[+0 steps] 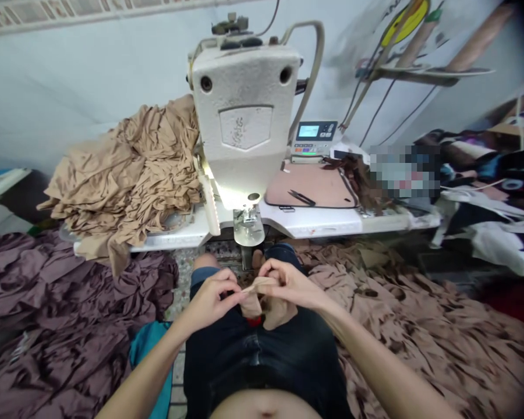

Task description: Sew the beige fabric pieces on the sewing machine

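A small piece of beige fabric (pixel 283 311) hangs between my two hands, just above my lap. My left hand (pixel 216 297) pinches its left end between thumb and fingers. With thumb and fingertips closed, my right hand (pixel 294 285) grips the upper right part of the same cloth. Below the fabric a bit of something red (pixel 254 321) shows, mostly covered. Beyond my hands stands a white sewing machine (pixel 248 128), its lit needle area over a narrow metal arm bed (pixel 248 233).
A beige fabric heap (pixel 131 169) covers the table's left side. Scissors (pixel 302 198) lie on a pink pad (pixel 314 180), near a control panel (pixel 314 137). Purple cloth (pixel 61 326) is piled at left, brown-beige cloth (pixel 419 331) at right. Thread cones (pixel 419 41) stand upper right.
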Available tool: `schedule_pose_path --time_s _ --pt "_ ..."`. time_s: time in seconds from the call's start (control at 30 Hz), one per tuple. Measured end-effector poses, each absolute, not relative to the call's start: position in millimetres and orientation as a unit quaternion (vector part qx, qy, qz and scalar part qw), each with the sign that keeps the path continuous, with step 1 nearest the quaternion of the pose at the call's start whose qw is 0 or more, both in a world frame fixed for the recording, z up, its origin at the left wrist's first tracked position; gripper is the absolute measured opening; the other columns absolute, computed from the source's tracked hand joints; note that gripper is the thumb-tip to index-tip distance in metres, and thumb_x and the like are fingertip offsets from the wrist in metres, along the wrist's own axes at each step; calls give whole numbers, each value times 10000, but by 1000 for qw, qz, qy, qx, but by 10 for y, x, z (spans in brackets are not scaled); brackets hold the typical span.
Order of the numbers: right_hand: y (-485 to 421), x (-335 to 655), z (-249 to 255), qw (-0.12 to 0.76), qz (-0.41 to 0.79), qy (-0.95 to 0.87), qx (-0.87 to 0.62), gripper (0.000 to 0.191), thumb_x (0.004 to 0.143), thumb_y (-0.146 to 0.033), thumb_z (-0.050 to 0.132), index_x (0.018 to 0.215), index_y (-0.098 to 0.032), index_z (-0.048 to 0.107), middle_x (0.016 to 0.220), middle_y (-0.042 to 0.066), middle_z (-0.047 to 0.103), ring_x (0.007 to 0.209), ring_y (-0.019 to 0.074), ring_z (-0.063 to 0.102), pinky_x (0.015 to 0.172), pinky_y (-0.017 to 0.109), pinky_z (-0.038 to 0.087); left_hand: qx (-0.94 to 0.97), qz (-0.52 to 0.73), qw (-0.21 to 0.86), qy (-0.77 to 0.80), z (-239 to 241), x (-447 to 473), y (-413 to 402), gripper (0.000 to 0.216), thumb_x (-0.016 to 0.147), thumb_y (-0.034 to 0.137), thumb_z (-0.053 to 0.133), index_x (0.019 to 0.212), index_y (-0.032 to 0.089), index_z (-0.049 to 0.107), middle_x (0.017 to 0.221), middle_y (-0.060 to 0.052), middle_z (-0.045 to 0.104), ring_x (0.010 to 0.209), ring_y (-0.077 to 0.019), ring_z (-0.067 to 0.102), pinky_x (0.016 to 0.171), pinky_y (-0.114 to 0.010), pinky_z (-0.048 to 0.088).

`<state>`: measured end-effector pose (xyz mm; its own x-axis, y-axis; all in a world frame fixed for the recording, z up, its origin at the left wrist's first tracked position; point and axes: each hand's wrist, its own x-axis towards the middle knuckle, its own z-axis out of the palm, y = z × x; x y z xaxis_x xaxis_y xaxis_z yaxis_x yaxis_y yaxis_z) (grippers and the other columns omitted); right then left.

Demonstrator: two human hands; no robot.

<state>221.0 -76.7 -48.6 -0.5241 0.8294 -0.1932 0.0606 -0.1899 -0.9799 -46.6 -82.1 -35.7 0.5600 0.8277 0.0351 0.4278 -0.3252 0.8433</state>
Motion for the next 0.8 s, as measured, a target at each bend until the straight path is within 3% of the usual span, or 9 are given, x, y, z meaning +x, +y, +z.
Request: schedule_pose_path --time_s 0.1,0.2,0.3,0.53,0.63,0.7,0.8 --pt "-670 2240 -419 268 590 -675 -353 402 888 -477 848 1127 -165 765 849 6 720 752 159 659 672 240 496 750 231 496 372 -285 -373 -787 359 1037 424 617 822 162 735 995 -97 720 907 -197 668 797 -274 503" --pt "-648 2176 -350 246 534 -747 -312 370 950 -547 779 956 -183 843 934 31 690 814 162 664 739 251 500 714 202 550 383 -254 -323 -760 400 1035 463 592 803 153 693 745 -25 640 698 -151 572 662 -243 438" --pt "-647 2138 -281 255 514 -765 -292 497 991 -622 691 800 -185 829 970 46 668 811 158 649 731 255 496 705 197 554 397 -260 -320 -741 404 999 477 648 781 140 701 700 -13 621 662 -138 535 638 -238 409" --pt "-662 2243 -230 301 560 -697 -332 464 1004 -575 697 808 -176 829 938 44 657 773 152 584 681 269 447 633 265 567 456 -330 -427 -775 393 919 518 770 859 132 732 672 7 591 581 -106 484 541 -214 344" --pt "-699 2195 -278 336 595 -624 -380 512 969 -603 719 706 -167 777 719 -7 556 654 131 482 607 263 373 618 308 562 455 -303 -429 -787 378 933 491 769 1086 145 765 649 42 554 535 -94 466 516 -204 343" --pt "-732 2138 -283 348 609 -584 -409 526 944 -626 730 690 -167 757 619 -32 488 595 121 409 565 261 328 629 325 544 451 -270 -433 -773 407 954 470 750 1223 165 778 689 20 621 554 -109 525 527 -210 389" --pt "-800 2060 -209 377 562 -597 -431 491 959 -605 717 751 -166 787 627 -18 524 597 131 419 556 268 320 686 332 474 441 -224 -467 -723 319 1004 415 693 1186 198 840 932 -83 796 789 -193 710 694 -264 528"
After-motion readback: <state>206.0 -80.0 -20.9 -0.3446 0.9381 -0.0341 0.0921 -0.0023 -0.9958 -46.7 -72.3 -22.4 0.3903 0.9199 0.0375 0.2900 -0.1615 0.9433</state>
